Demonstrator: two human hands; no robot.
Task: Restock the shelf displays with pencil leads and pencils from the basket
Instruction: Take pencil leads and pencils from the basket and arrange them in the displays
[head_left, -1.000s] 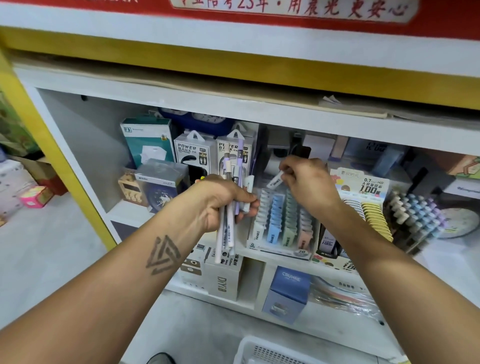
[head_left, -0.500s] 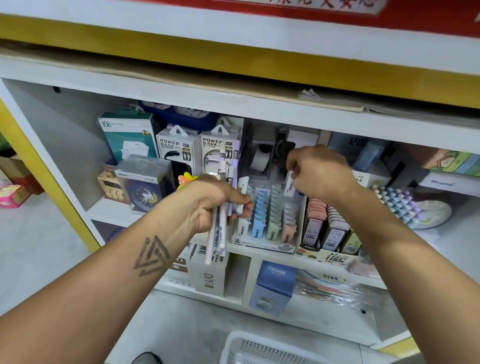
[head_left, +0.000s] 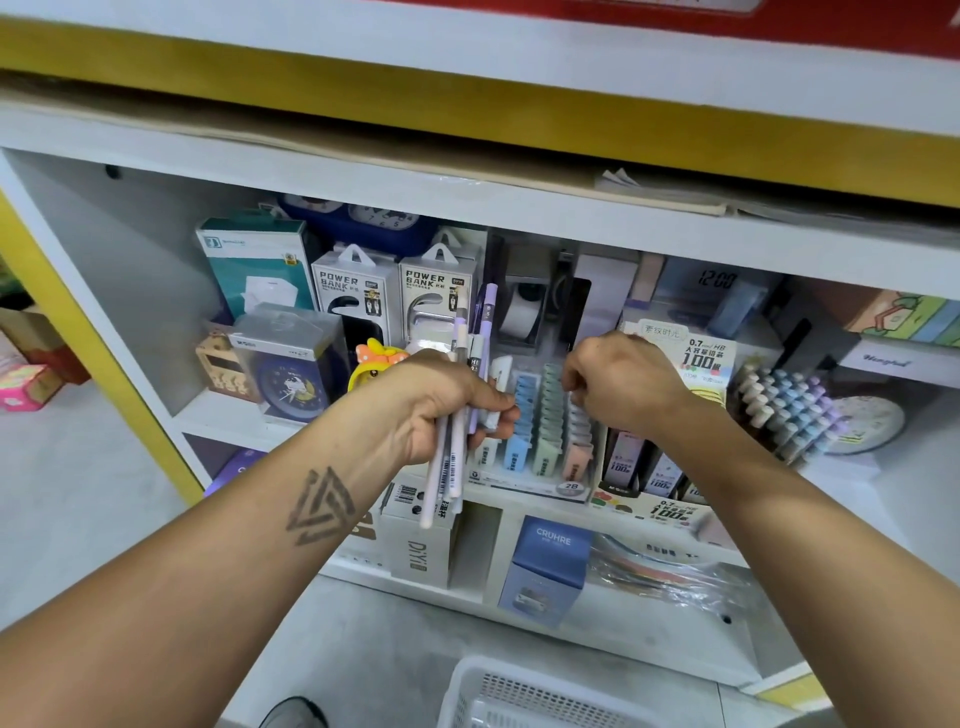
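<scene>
A white basket (head_left: 498, 696) sat at the bottom edge; at centre frame the left hand (head_left: 441, 405) gripped a bundle of pencils (head_left: 452, 447), and just right of it the right hand (head_left: 618, 384), fingers curled, reached into the lead display (head_left: 540, 431), its hold unclear.

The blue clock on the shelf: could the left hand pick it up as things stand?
Probably not yet. The blue clock stands unblocked near the left hand, but that hand already grips a bundle of pencils, leaving no free fingers.
</scene>
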